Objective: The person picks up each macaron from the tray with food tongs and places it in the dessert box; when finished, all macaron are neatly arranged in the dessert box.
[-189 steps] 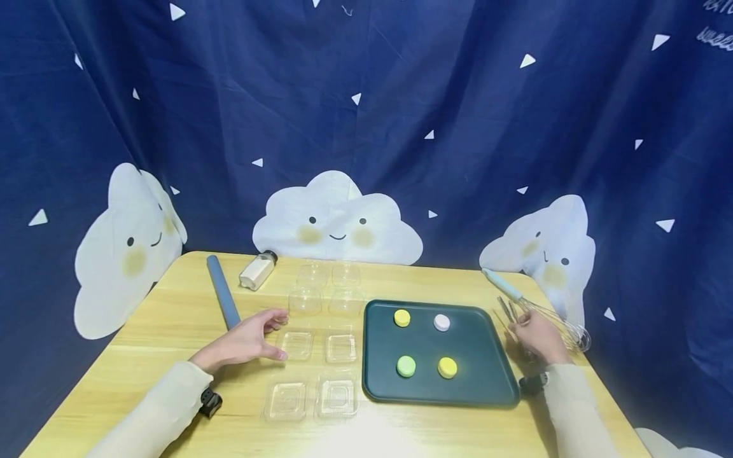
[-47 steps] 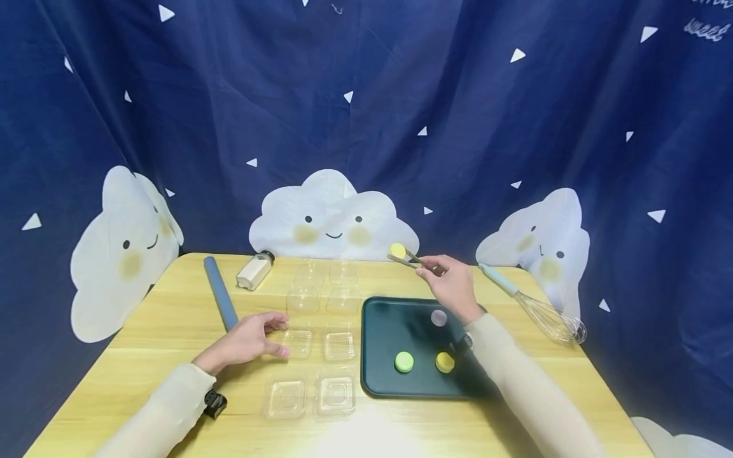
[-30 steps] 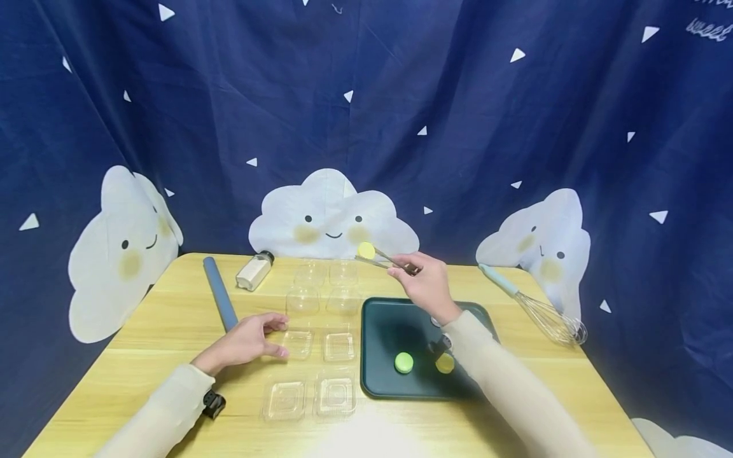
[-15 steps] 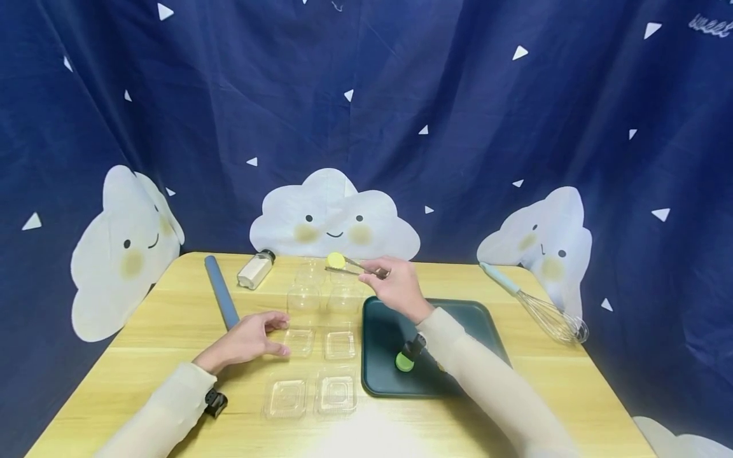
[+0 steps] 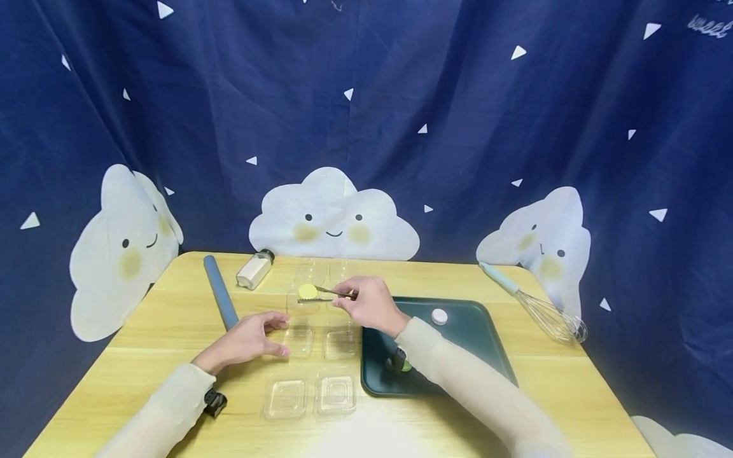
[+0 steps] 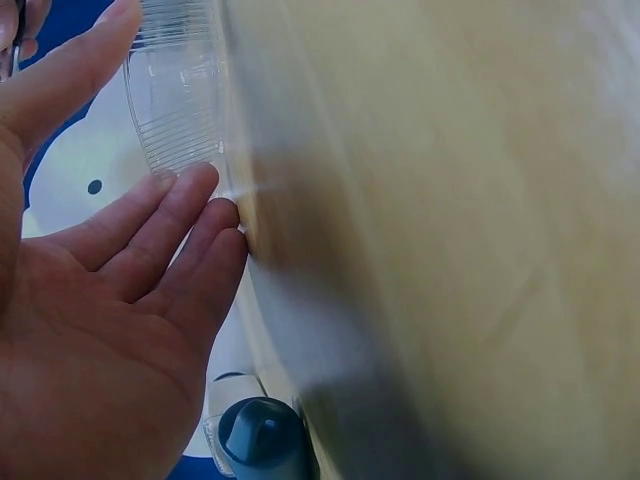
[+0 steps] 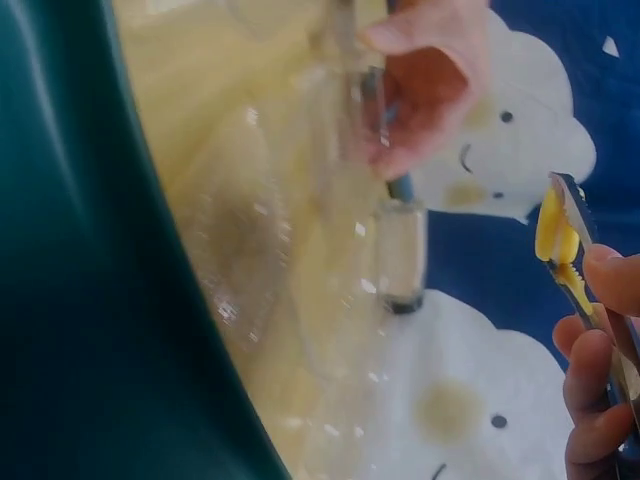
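My right hand (image 5: 372,305) pinches metal tongs (image 5: 333,292), whose tips clasp a yellow macaron (image 5: 307,292). In the head view this macaron overlaps the raised lid behind a clear plastic box (image 5: 300,343); the right wrist view shows the yellow macaron (image 7: 553,225) between serrated tips. My left hand (image 5: 249,340) lies at that box's left side, thumb and fingers apart, fingertips right at its edge. On the dark green tray (image 5: 481,356) are a white macaron (image 5: 439,317) and a green macaron (image 5: 406,367), mostly hidden by the right wrist. My right forearm covers another yellow one.
More clear boxes stand to the right (image 5: 340,343) and in front (image 5: 286,399). A blue-grey rod (image 5: 220,289) lies left, beside a jar of white powder (image 5: 254,271). A whisk (image 5: 544,312) lies at the right edge; a blue curtain (image 5: 389,127) hangs behind.
My right hand took up the tongs, lifted a yellow macaron from the tray, carried it left and has lowered it towards the clear boxes. My left hand has stayed in place.
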Demonstrator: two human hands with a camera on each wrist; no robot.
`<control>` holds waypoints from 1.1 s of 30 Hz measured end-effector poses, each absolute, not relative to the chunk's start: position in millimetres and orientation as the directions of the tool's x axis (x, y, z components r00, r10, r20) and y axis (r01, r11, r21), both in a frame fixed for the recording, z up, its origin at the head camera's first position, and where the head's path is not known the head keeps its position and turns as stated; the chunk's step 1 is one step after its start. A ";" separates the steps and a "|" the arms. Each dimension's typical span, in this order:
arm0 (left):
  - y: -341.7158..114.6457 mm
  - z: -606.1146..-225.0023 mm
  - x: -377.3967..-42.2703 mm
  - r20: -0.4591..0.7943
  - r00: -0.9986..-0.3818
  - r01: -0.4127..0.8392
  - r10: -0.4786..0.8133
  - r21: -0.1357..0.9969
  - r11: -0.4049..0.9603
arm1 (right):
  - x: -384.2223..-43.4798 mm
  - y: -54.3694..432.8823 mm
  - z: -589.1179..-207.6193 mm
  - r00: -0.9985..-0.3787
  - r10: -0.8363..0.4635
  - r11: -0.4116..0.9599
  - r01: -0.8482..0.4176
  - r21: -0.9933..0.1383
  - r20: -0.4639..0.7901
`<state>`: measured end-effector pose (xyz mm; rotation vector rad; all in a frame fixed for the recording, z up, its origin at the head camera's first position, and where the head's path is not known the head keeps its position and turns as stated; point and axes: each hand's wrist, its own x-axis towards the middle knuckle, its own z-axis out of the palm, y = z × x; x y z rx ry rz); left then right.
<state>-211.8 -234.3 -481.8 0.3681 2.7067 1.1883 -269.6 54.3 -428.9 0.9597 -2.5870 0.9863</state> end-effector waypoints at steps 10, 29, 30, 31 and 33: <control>-235.4 -482.8 -211.9 -0.038 -0.959 0.169 0.280 0.718 0.675 | -261.5 35.1 -443.4 -0.718 -0.629 0.611 -0.693 -0.382 0.298; -233.8 -484.2 -213.6 -0.037 -0.960 0.165 0.279 0.727 0.666 | -256.5 25.8 -455.0 -0.686 -0.707 0.651 -0.726 -0.220 0.171; -234.0 -484.5 -213.5 -0.037 -0.960 0.164 0.277 0.728 0.665 | -256.4 25.0 -455.2 -0.684 -0.710 0.650 -0.728 -0.218 0.168; -234.0 -484.8 -213.4 -0.037 -0.960 0.163 0.276 0.730 0.664 | -256.5 24.2 -455.8 -0.684 -0.711 0.650 -0.728 -0.216 0.164; -233.6 -485.2 -213.1 -0.037 -0.960 0.161 0.276 0.733 0.660 | -256.6 22.5 -457.0 -0.680 -0.716 0.650 -0.732 -0.205 0.158</control>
